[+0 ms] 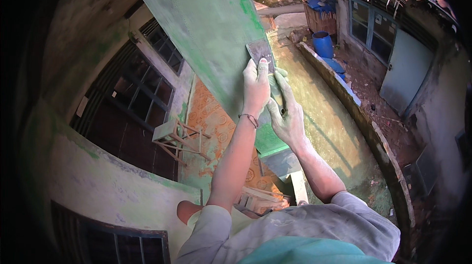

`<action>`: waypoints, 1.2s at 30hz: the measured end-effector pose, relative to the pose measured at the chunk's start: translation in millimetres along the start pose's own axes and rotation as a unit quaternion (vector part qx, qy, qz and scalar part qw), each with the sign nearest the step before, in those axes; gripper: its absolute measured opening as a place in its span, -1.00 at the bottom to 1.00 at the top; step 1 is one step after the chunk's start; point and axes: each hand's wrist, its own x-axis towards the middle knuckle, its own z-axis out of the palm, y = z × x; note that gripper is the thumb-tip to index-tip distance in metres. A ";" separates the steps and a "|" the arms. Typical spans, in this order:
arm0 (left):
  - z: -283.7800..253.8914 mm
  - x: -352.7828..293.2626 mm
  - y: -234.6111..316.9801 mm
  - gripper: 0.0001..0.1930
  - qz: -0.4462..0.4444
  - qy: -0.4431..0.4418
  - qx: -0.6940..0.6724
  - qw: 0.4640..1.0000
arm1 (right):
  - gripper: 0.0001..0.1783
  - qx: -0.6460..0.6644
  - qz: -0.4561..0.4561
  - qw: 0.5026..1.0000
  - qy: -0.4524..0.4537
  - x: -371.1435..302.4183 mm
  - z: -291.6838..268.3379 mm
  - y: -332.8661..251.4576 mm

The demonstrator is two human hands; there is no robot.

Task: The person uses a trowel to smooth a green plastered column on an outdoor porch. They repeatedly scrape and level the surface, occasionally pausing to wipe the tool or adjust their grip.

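Both my hands are raised in front of a tall pillar (pixel 211 28) coated in worn, pale green paint. They hold a paint scraper (pixel 259 49) with a wide, grey metal blade and a green and dark handle. The blade lies against the pillar's right edge. My left hand (pixel 255 89) is closed on the scraper near the blade, its thumb on the metal. Below and to the right, my right hand (pixel 290 119) is wrapped around the handle. Pale dust coats both hands. Part of the handle is hidden by my fingers.
A small wooden stool (pixel 179 136) stands on the orange patterned floor (pixel 211 114) at left, near windows (pixel 140 87). Wooden pieces (pixel 260 196) lie beneath me. At right, a low curved wall (pixel 361 111) borders the yard, with a blue barrel (pixel 322 44) beyond it.
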 end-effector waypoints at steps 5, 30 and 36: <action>15.0 49.1 66.8 -0.67 -0.002 0.024 -0.042 0.999 | -0.33 -0.074 -0.043 0.996 0.021 59.8 -6.8 -31.2; -5.7 58.6 54.7 -0.64 0.045 0.056 -0.012 0.997 | -0.36 -0.026 -0.054 0.998 -0.006 68.2 -0.9 -45.3; -3.0 54.2 61.6 -0.64 0.055 0.056 0.019 0.997 | -0.36 -0.067 -0.101 0.993 0.010 67.1 -2.5 -39.7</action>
